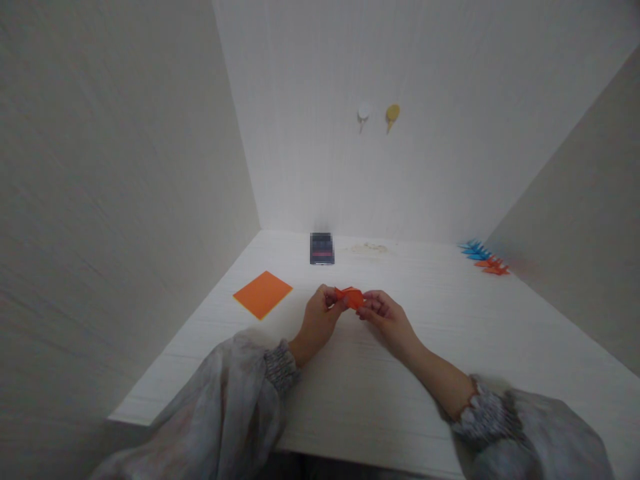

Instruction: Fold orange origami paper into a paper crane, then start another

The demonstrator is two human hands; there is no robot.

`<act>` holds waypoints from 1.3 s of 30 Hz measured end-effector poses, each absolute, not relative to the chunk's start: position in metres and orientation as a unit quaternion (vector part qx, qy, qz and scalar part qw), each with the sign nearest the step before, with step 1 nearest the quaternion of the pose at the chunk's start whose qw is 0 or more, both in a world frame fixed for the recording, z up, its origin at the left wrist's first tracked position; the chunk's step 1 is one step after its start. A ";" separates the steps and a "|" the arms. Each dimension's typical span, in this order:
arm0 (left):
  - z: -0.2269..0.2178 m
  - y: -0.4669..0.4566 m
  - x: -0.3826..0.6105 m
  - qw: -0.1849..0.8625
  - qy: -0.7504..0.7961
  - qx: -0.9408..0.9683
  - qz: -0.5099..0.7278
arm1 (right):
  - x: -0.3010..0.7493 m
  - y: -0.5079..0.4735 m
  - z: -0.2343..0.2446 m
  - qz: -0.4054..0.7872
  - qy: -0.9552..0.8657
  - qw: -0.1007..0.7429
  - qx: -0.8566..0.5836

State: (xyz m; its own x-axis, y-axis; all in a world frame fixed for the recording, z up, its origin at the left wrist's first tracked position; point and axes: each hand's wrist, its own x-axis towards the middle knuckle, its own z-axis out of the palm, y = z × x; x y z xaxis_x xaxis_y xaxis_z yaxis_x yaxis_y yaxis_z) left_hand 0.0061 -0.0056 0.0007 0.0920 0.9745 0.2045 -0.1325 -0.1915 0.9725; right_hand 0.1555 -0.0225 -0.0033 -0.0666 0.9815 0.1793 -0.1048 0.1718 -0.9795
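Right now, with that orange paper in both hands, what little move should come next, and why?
Perhaps gently press a fold with the right hand while the left hand steadies the other end. The folded orange paper is pinched between both hands, so one can press against the other's hold. Its exact creases are too small to tell.

Pale table against whitish back wall (white hook, yellow hook up there); greyer side walls.

On my white table, a dark phone lies near the wall, with brown marks to its right. Up there I see a white hook beside a yellow hook.
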 end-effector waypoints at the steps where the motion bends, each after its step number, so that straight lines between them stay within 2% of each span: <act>1: 0.001 -0.006 0.006 0.509 0.387 0.534 0.553 | 0.155 -0.023 -0.003 0.494 -0.537 0.547 -0.411; 6: -0.004 -0.003 0.007 0.539 0.378 0.501 0.562 | 0.156 -0.023 -0.001 0.467 -0.554 0.540 -0.428; 17: -0.004 -0.004 0.006 0.533 0.379 0.495 0.572 | 0.157 -0.023 -0.005 0.421 -0.579 0.533 -0.451; 25: -0.010 0.003 0.003 0.490 0.389 0.491 0.606 | 0.161 -0.022 -0.006 0.426 -0.550 0.547 -0.465; 31: -0.008 0.000 0.003 0.436 0.404 0.555 0.582 | 0.157 -0.022 -0.003 0.448 -0.550 0.544 -0.447; 39: 0.000 -0.007 0.005 0.420 0.412 0.600 0.542 | 0.152 -0.024 0.001 0.457 -0.566 0.514 -0.455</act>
